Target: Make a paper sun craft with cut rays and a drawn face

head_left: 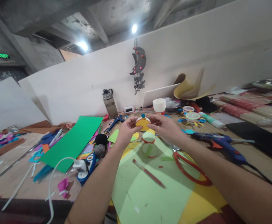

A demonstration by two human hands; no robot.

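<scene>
Both hands hold a small round yellow craft piece (pixel 143 123) with a white rim and a blue knob on top, raised above the table. My left hand (pixel 126 130) pinches its left edge. My right hand (pixel 163 126) grips its right edge, fingers curled. Below them a small round piece (pixel 148 137) with a green top and red band rests on a light green foam sheet (pixel 147 189). A red pencil (pixel 148 173) lies on that sheet. Red-handled scissors (pixel 189 169) lie by my right forearm.
A blue glue gun (pixel 222 143) with its cable lies at right. A dark green sheet (pixel 72 143), black and grey pompoms (pixel 100 144), a water bottle (pixel 110 103), stacked white cups (pixel 159 105) and rolled paper (pixel 243 110) crowd the table. Foam scraps litter the left side.
</scene>
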